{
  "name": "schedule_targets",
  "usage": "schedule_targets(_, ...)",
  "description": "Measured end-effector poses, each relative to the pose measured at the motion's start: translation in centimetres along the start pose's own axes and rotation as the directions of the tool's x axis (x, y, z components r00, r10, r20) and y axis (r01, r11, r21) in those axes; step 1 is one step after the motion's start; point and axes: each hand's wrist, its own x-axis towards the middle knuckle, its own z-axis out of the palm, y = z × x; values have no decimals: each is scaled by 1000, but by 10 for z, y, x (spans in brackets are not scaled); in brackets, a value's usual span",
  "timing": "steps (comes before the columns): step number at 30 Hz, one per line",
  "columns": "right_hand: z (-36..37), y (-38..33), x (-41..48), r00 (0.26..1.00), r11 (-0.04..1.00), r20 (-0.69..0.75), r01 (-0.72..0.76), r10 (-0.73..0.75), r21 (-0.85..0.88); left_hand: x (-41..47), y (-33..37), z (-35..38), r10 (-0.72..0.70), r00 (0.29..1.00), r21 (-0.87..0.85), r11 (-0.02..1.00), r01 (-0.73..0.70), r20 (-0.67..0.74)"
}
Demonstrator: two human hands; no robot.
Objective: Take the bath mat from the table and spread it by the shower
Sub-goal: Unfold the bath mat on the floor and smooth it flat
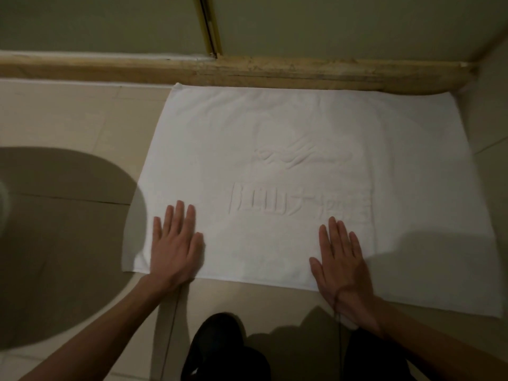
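Fingers (179, 215) of the left hand (176, 248) lie flat and released, close together, palm down on the bath mat (275, 133) w/ nothing grasped. Left of those fingers a big rounded shadow (60, 229) falls on the tile floor (68, 114), and the mat's near-left corner sits just beside the hand.

Ahead of the fingertips the white mat lies spread open on the floor, far edge touching the low stone curb (247, 71) under the glass shower door (110, 20). Between both hands, slightly ahead, is raised woven lettering (297, 202) w/ a wave-like emblem above it.

Right hand (341, 265) is likewise open, fingers straight and pressed flat near the mat's near edge, gripping nothing. Below the wrists, a dark shoe (217, 342) shows.

Judgement: mat is soft terry cloth, light, limp, not fragile; it looks already spread, so only smoothing is left. It'd fold or bunch if shoved, and may slide on smooth tile. Best hold if it needs shifting: pinch the two near corners or the near hem, outboard of each hand, and pull taut.
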Motion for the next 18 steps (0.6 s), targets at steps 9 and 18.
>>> schedule_targets(9, -1, 0, 0, 1000, 1000, 4, -3, 3, 10, -15, -84, -3, -86, 996, -70, 994, 87, 6)
schedule_targets(18, -6, -5, -1, 1000, 999, 2, -20, 20, 48, -10, -70, -12, -89, 996, -136, 987, 90, 17)
